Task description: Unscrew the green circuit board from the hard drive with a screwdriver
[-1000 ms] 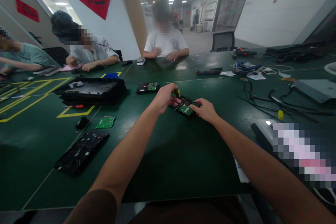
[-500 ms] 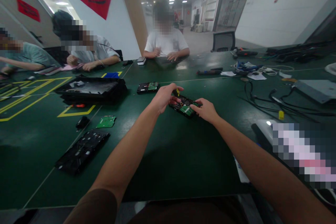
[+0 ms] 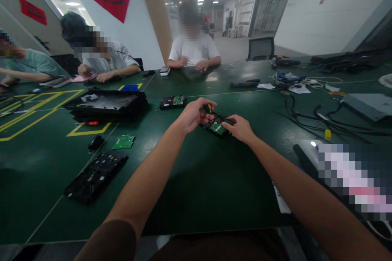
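A hard drive [image 3: 221, 131] with a green circuit board on its upper face lies on the table in front of me. At its right end my right hand [image 3: 239, 128] grips the edge, thumb on top by the board. Over the left end, my left hand [image 3: 197, 115] pinches a small yellow-and-black screwdriver [image 3: 209, 108]. Its tip is hidden by my fingers, so contact with the drive cannot be made out. Just beyond my left hand sits another hard drive [image 3: 172, 102] with a green board.
At left are a black tray [image 3: 107, 108], a loose green circuit board [image 3: 123, 142] and a black drive casing [image 3: 95, 177]. Black cables [image 3: 318, 120] and a grey metal box [image 3: 367, 106] lie at right. Several people sit across the green table [image 3: 214, 187].
My left hand and the screwdriver have shifted very slightly right over the drive. My right hand keeps its grip in the same place.
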The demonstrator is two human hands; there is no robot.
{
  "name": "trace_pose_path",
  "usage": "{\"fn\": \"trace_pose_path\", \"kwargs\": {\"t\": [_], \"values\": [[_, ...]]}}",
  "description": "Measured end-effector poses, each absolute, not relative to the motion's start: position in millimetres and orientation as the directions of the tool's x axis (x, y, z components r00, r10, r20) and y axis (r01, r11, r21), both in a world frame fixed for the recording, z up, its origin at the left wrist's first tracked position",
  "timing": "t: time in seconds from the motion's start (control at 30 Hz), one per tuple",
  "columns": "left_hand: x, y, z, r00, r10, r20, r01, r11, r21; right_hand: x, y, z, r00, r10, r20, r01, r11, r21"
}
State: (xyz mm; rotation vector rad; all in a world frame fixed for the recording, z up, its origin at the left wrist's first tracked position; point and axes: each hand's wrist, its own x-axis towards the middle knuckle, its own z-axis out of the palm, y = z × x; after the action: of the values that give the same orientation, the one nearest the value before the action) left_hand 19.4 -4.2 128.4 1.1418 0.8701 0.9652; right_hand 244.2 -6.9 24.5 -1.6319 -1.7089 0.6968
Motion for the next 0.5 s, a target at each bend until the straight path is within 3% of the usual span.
{"fn": "trace_pose_path", "kwargs": {"t": [0.27,0.5], "values": [[15.8,-3.7,128.7,0.382,0.918,-0.106,-0.222,0.202,0.954,244.5,-8.0,24.9,0.0,0.995,0.105,0.642,0.08,-0.762],[15.2,-5.9,131.5,0.312,0.949,-0.045,-0.139,0.093,0.986,244.0,-7.6,24.4,0.004,0.995,0.095,0.636,0.071,-0.769]]}}
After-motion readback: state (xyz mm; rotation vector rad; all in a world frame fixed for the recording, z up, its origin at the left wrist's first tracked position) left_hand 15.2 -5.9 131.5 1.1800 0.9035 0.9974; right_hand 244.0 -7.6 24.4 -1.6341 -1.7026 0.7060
